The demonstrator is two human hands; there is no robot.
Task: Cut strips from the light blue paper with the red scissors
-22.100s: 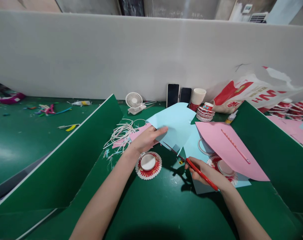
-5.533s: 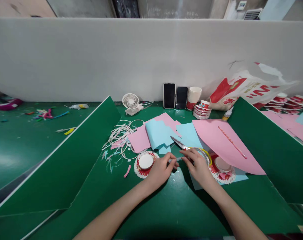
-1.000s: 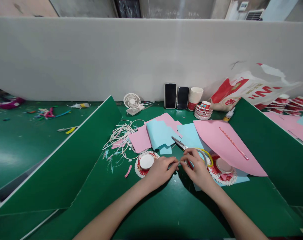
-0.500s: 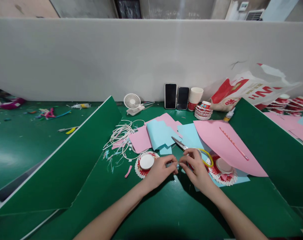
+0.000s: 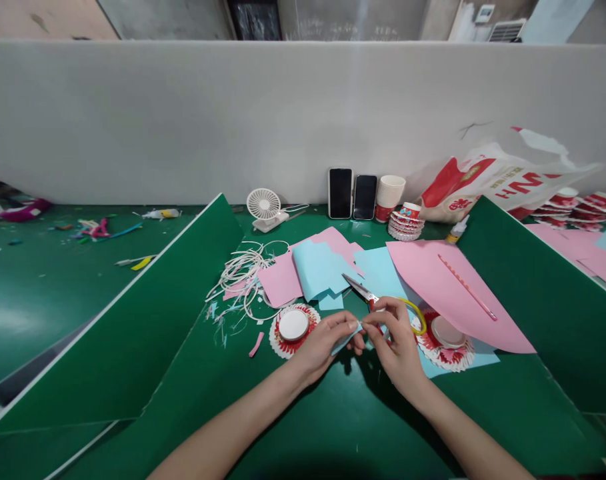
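Both hands [image 5: 363, 340] have lifted the blue paper scrap [image 5: 347, 335] slightly

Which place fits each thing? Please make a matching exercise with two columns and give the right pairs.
Things:
1. scissors
2. small fan
3. two phones
4. small blue paper piece

Places:
A. leaning upright against the white wall
B. pinched between both hands
C. lying on the paper sheets behind the hands
D. left of the phones, near the wall

Pairs: 1-C, 2-D, 3-A, 4-B
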